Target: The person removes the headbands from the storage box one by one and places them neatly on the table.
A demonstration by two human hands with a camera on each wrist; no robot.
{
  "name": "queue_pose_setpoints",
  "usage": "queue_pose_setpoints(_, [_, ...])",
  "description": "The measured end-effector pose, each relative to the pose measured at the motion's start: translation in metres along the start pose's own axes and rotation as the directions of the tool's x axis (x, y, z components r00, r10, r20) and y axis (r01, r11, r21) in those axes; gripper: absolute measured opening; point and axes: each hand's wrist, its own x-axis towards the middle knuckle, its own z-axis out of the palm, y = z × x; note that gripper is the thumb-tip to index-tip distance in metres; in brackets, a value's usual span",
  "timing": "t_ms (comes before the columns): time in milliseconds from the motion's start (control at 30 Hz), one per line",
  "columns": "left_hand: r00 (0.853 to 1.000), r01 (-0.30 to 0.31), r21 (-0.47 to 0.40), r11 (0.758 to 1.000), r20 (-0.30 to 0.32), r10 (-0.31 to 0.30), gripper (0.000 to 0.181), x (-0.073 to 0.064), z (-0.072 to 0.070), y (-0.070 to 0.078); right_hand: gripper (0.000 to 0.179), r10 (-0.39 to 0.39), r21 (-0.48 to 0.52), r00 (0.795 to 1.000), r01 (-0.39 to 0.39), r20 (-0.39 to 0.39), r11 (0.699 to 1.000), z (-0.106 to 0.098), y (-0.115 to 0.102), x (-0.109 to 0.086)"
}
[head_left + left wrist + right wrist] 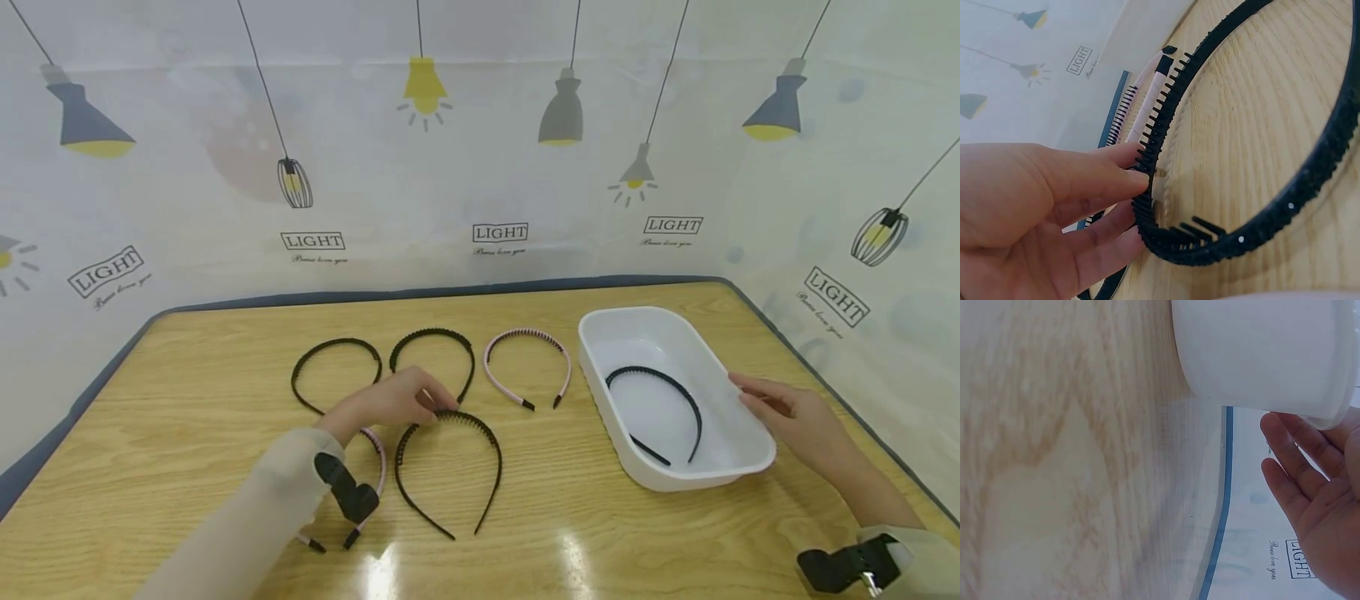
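Observation:
My left hand [401, 398] pinches the top band of a black toothed headband [491, 437] between thumb and fingers; its two ends point toward me. In the left wrist view, dark sparkly beading covers the outside of this headband [1260, 232]. My right hand [802, 421] holds the right rim of a white plastic tub [652, 482], its fingers beneath the lip in the right wrist view. Inside the tub lies one black headband [693, 404]. Beneath my left forearm, a pink headband [382, 467] is partly hidden.
Behind my left hand lie a thin black headband [296, 375] and another black one [472, 367]. A pink headband [566, 358] with dark teeth sits left of the tub. The wooden table [187, 400] meets a lamp-printed cloth backdrop [375, 192] at its back and sides.

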Motion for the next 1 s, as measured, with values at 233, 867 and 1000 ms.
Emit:
queue_pose_setpoints(233, [1.0,-0.018,0.005,1.0,-0.014,0.018,0.028,-0.0005,0.0028,-0.0014,0.035,-0.005,0.011,1.0,0.005,-0.003,1.0,-0.0002,-0.0001,0.0005])
queue_pose_setpoints(867, [0.997,-0.032,0.059,0.998,-0.063,0.036,0.027,-0.0031,0.0079,0.0018,0.034,-0.013,0.005,1.0,0.013,-0.001,1.0,0.0009,0.0021,0.0])
queue_pose_setpoints(1000, [0.997,-0.028,0.061,0.998,-0.068,0.032,0.027,-0.003,0.0081,0.0024,0.035,-0.009,0.009,1.0,0.009,0.003,1.0,0.0005,0.002,-0.0002])
